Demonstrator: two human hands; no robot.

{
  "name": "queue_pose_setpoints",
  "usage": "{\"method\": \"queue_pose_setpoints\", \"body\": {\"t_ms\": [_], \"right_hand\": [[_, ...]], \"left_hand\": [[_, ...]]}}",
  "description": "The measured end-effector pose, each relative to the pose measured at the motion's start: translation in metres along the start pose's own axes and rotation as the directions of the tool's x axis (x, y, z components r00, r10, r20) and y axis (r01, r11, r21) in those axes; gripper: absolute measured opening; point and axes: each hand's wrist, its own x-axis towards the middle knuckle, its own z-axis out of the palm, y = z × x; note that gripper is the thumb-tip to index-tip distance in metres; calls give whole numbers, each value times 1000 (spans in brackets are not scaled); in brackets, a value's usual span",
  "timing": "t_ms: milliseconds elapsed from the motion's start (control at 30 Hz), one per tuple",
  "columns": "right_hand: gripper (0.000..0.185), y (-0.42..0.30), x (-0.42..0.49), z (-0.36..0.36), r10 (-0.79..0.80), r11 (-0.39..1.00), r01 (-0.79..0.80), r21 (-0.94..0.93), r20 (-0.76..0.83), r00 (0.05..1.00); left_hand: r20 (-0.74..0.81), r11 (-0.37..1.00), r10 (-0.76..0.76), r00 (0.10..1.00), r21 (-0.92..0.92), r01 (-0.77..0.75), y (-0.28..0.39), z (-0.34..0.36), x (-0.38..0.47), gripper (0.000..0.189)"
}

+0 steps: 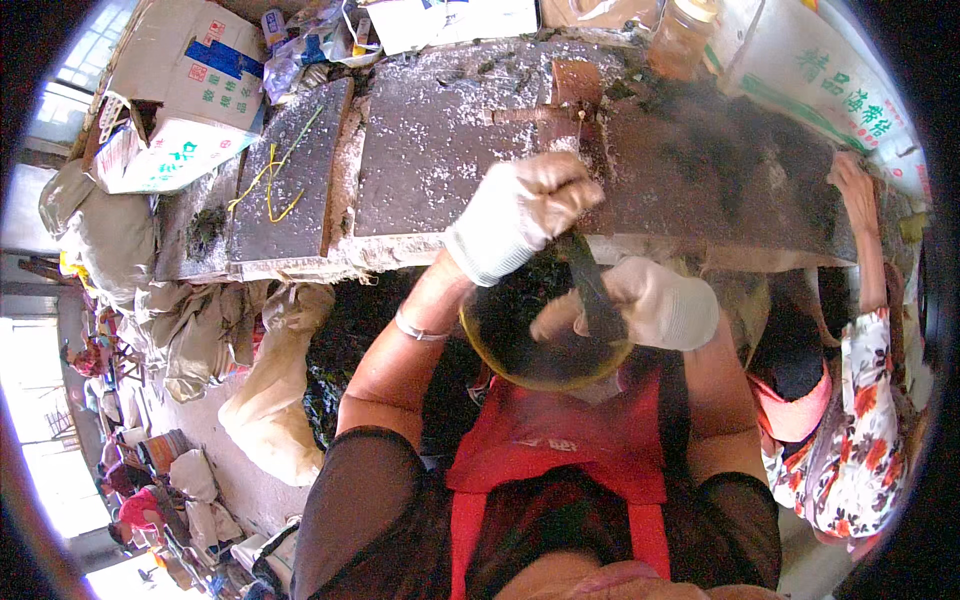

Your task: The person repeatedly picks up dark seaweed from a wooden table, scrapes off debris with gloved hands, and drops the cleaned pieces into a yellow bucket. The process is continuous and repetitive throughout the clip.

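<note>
My left hand (525, 214), in a white knit glove, is closed in a fist just past the near edge of the worktable. A dark seaweed strip (589, 277), blurred by motion, hangs below this fist. Lower and to the right, my gloved right hand (652, 304) grips the strip with bent fingers. Beneath both hands a dark, blurred mass (517, 300) ends in a curved yellowish edge; whether that is a bowl rim or a looped strip, I cannot tell. It hangs in front of my red apron (559, 442).
Whitish grains cover a dark tabletop (442, 150), where a reddish-brown cross-shaped piece (574, 82) lies. Yellow-green twine (274, 176) rests left, near a carton (202, 97). A jar (682, 34) and printed box (817, 82) stand right. Another person's hand (853, 180) touches the table.
</note>
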Motion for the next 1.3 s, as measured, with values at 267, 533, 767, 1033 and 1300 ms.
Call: {"method": "queue_pose_setpoints", "body": {"t_ms": [267, 533, 767, 1033, 1300], "right_hand": [[16, -36, 2, 0, -437, 312, -32, -949, -174, 882], [28, -48, 5, -15, -631, 70, -198, -978, -198, 750], [38, -34, 7, -18, -721, 140, -422, -896, -384, 576], [40, -18, 10, -14, -231, 917, -69, -394, -663, 712], [27, -13, 24, -2, -395, 827, -179, -533, -777, 491]], "left_hand": [[662, -15, 202, 722, -735, 678, -39, 32, -26, 50], [634, -266, 48, 772, -737, 622, -24, 61, -18, 35], [175, 130, -533, 828, -950, 284, 15, 58, -2, 22], [-60, 881, -175, 983, -455, 129, 25, 22, -13, 26], [-285, 831, 30, 958, -525, -182, -3, 23, 5, 77]]}}
